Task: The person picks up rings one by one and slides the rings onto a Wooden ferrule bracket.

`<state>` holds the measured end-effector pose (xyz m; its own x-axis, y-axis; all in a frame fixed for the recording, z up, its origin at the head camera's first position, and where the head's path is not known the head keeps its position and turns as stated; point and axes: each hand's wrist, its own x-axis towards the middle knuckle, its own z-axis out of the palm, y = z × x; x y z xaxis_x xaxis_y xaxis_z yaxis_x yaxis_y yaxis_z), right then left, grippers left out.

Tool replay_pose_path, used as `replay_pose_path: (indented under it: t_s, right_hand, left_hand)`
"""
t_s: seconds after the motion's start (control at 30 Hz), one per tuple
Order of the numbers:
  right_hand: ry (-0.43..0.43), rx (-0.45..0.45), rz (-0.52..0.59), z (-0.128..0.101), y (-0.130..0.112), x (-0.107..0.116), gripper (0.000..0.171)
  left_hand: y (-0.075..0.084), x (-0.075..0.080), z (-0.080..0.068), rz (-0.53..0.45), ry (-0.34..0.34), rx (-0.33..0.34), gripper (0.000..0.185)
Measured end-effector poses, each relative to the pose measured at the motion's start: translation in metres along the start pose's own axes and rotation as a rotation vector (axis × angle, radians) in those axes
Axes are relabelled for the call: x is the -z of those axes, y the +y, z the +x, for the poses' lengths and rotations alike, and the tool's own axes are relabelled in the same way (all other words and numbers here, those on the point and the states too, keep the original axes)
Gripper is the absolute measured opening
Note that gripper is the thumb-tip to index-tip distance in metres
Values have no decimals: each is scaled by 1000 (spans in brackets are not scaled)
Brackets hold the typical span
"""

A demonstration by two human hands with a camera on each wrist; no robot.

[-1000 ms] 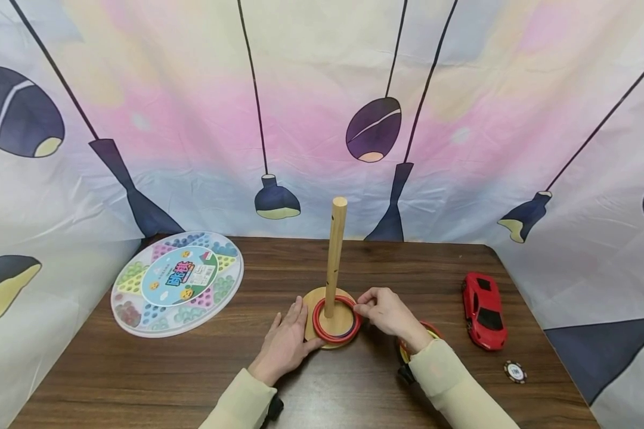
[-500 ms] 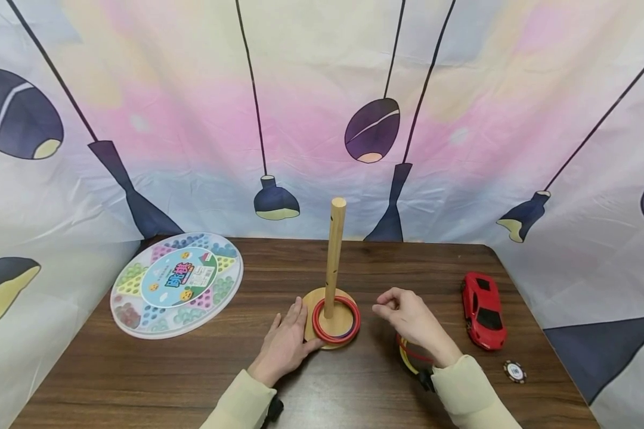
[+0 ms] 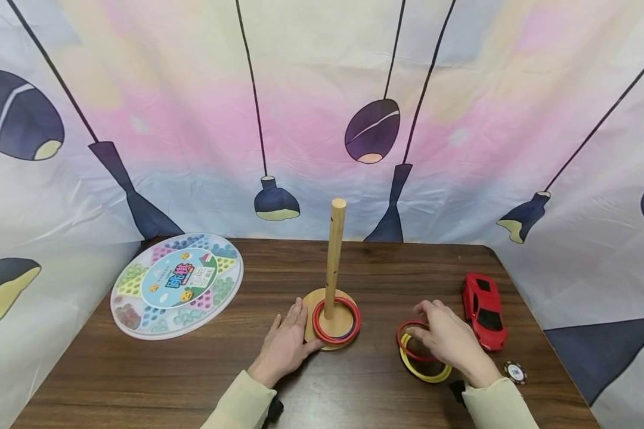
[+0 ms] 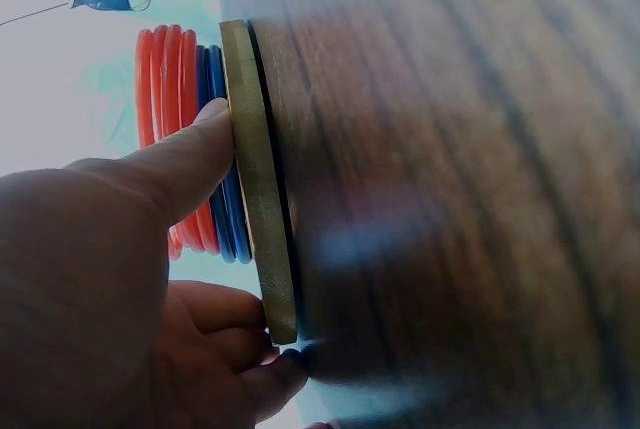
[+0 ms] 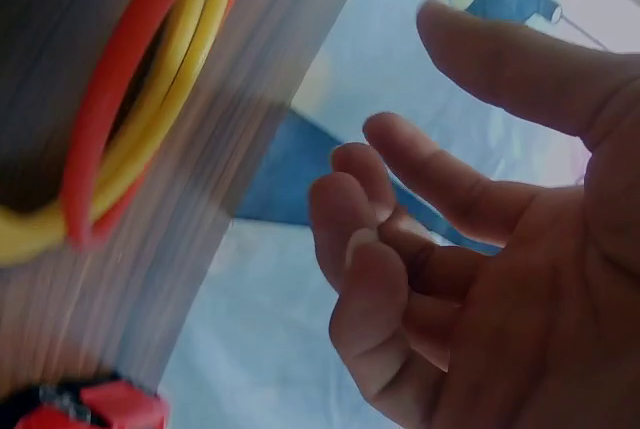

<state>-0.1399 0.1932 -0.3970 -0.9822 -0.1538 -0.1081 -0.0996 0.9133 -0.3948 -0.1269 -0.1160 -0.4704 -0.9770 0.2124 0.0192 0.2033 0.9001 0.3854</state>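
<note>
In the head view, a wooden ring-toss stand [image 3: 333, 268] rises from a round base with a stack of rings around its post. My left hand [image 3: 284, 342] grips the base edge, thumb at the front and fingers along the left side. Seen from the left wrist, the stack has red rings [image 4: 160, 79] above blue rings [image 4: 237, 219]. My right hand [image 3: 451, 336] hovers over loose rings on the table, its fingers loosely bent around nothing. A red ring [image 3: 399, 341] lies tilted across yellow rings [image 3: 432, 379] there, partly hidden by that hand.
A red toy car [image 3: 485, 310] and a poker chip [image 3: 515, 372] lie to the right. A round Chinese checkers set [image 3: 177, 286] sits at the back left. Behind the brown table [image 3: 279, 262] hangs a printed cloth [image 3: 311, 89].
My right hand has let go at the stack and moved right, over the loose rings, which now show more fully. My left hand stays on the base.
</note>
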Motion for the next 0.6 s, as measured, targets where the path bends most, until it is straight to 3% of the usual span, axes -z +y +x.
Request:
replay_pose_path:
  t_s: [0.23,0.6]
  right_hand:
    - [-21,-24,-74,-7,15,3,37]
    - [-27,-76,-38,-5,25,-7,22]
  left_hand:
    - [0,0,-1,-8,1,0,87]
    - [0,0,-1,-5,-6,-1,88]
